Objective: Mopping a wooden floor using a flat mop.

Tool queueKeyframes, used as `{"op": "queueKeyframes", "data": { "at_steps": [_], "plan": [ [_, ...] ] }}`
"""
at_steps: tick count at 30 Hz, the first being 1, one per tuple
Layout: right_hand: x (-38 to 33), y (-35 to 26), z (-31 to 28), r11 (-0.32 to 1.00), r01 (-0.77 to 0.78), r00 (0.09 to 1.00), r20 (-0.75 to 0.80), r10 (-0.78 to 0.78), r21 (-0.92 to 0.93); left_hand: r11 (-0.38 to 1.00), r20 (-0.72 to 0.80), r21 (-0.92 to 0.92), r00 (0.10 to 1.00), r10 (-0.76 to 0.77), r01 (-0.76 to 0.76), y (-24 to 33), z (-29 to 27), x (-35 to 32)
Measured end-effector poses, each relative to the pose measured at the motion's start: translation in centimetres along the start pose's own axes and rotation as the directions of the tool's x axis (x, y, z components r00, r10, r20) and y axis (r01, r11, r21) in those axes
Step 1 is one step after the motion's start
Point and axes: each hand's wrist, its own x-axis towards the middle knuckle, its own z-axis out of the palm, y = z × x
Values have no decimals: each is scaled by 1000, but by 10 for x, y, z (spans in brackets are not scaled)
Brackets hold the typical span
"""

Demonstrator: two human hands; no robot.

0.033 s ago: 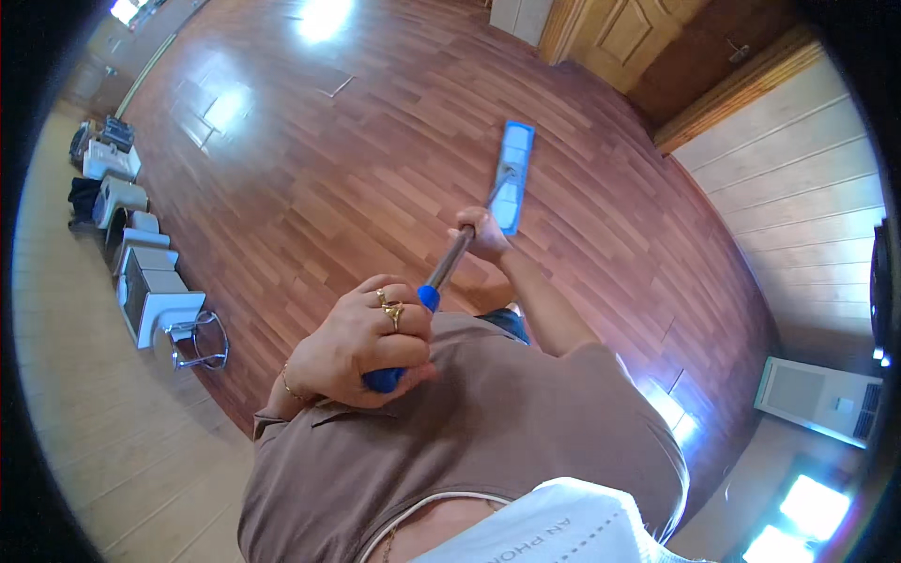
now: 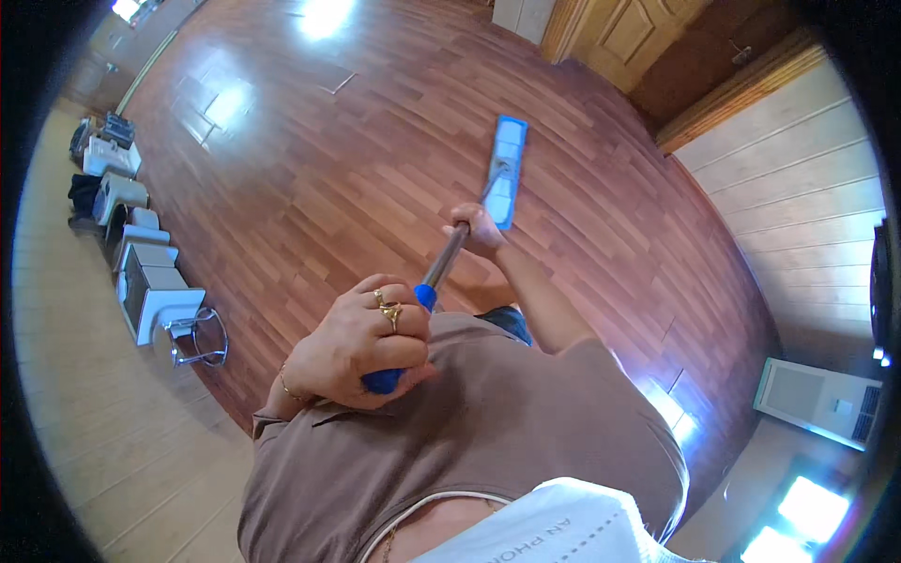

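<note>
A flat mop with a blue-edged, pale rectangular head (image 2: 508,169) lies against the wood-look floor ahead of me. My left hand (image 2: 361,340), wearing gold rings and a bracelet, is closed around the blue grip (image 2: 425,297) at the top of the handle, close to my chest. Lower on the metal pole (image 2: 444,260), my right hand (image 2: 479,230) wraps it just above the mop head. The pole slants from my chest away to the right. My right hand hides part of the pole.
Along the left wall stand several white and grey items (image 2: 155,281) and a chrome-framed stool (image 2: 197,338). A wooden door (image 2: 638,33) is at the far right. A white appliance (image 2: 812,402) stands at the right, and light glares off the floor (image 2: 324,19).
The mop head has shifted slightly left and a little farther away. My right hand has moved slightly left with the pole; my left hand has stayed nearly in place.
</note>
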Motion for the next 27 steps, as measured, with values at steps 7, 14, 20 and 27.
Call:
{"op": "queueKeyframes", "data": {
  "at_steps": [7, 14, 20, 27],
  "plan": [
    [26, -35, 65, 983, 43, 974, 211, -81, 177, 992, 19, 127, 1000, -6, 3, 32, -7, -33],
    [-17, -91, 92, 957, 128, 953, 233, -192, 262, 972, 12, 210, 994, 107, -107, 88, 1, -56],
    [-95, -146, 77, 958, 89, 966, 212, -150, 273, 938, -79, 125, 939, 334, -324, 142, 28, -72],
    [-219, -215, 37, 990, 40, 994, 93, -53, 138, 906, 64, -6, 904, 423, -423, 220, 61, -98]
  ]
}}
